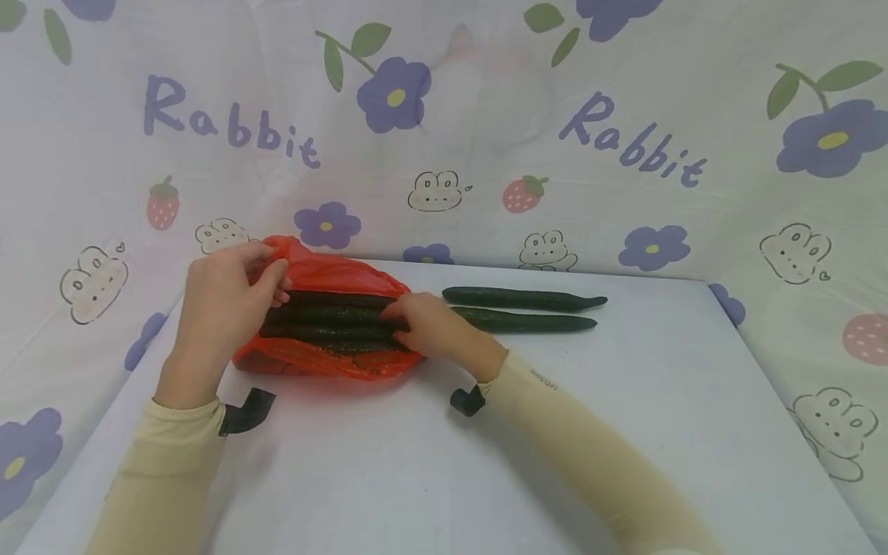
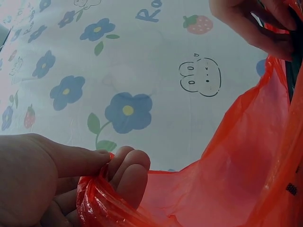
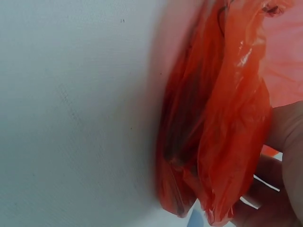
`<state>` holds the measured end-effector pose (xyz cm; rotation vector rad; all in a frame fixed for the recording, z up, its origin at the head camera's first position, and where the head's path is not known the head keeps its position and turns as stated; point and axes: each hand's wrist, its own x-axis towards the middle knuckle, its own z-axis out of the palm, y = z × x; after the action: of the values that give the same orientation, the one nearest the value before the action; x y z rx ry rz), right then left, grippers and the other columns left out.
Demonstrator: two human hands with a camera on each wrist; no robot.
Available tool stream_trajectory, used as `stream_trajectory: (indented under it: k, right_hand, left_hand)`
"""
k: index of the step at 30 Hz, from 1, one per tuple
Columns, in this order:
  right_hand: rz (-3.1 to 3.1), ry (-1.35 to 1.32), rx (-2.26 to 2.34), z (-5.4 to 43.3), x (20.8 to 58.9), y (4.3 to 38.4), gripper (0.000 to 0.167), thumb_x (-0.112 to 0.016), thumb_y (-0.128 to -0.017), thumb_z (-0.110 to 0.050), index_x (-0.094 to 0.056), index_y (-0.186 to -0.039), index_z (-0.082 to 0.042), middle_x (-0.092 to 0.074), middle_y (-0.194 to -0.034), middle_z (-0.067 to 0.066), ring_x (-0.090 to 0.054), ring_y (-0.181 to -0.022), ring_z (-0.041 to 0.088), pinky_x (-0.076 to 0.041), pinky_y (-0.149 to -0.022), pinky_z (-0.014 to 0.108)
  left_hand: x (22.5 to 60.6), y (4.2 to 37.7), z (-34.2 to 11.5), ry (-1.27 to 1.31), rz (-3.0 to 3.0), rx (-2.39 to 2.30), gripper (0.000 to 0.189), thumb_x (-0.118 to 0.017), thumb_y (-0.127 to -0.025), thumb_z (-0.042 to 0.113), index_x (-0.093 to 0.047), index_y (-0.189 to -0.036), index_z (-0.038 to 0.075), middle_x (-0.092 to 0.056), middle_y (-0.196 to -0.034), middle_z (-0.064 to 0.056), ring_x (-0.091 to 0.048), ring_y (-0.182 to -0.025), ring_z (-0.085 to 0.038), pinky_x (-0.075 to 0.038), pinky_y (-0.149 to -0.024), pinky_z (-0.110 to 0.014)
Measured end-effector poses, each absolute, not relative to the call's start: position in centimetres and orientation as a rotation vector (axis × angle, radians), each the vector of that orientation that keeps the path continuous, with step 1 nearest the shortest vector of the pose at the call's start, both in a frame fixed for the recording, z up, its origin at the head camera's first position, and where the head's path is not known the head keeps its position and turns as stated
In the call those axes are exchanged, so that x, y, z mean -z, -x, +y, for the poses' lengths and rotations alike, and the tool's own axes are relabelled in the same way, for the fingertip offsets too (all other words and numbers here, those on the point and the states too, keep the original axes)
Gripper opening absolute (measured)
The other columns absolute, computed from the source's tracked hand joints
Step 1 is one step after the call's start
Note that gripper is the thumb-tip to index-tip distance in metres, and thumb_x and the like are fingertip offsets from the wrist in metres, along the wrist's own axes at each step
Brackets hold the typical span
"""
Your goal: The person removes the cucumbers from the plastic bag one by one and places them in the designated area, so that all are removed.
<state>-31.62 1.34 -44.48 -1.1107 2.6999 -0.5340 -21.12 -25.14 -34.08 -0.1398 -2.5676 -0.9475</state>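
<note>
A red plastic bag [image 1: 340, 271] lies with its mouth spread upward, several dark green cucumbers [image 1: 326, 315] side by side inside it. At the bag's left end is my left hand [image 1: 222, 304]; in the left wrist view its thumb and fingers pinch the gathered red film [image 2: 102, 201]. My right hand [image 1: 440, 327] reaches over the bag's right end, fingers and thumb curled about a cucumber there. Which cucumber it grips is partly hidden by the hand. In the right wrist view, the bag's side covers part of the right hand [image 3: 284, 179].
Two more cucumbers, a back one [image 1: 520, 297] and a front one [image 1: 534, 320], lie on the white table [image 1: 388, 462] right of the bag. The front one's left end is behind my right hand. A patterned cloth [image 1: 486, 100] hangs behind the table.
</note>
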Motion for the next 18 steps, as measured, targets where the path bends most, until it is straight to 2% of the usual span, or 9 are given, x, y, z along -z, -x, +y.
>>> stream_trajectory:
  k: [8, 18]
  right_hand:
    - [2.751, 1.146, 0.375, 0.86, 44.69, 31.53, 0.024, -0.075, -0.098, -0.004, -0.077, -0.121, -0.01, -0.074, -0.105, 0.002, -0.066, -0.097, 0.022, -0.057, -0.096, 0.036]
    - [2.758, 1.128, 0.226, 0.39, 44.44, 31.13, 0.026, -0.075, -0.1, -0.007, -0.077, -0.125, -0.012, -0.074, -0.11, 0.002, -0.068, -0.103, 0.021, -0.057, -0.102, 0.036]
  left_hand:
    - [34.19, 21.16, -25.03, 0.14, -2.575, 0.938, 0.016, -0.069, -0.108, 0.014, -0.077, -0.113, 0.001, -0.076, -0.086, -0.011, -0.078, -0.075, -0.026, -0.048, -0.067, -0.007]
    - [34.23, 21.08, -24.9, 0.141, -2.57, 0.926, 0.013, -0.068, -0.108, 0.015, -0.077, -0.108, 0.004, -0.075, -0.084, -0.008, -0.076, -0.073, -0.024, -0.047, -0.067, -0.007]
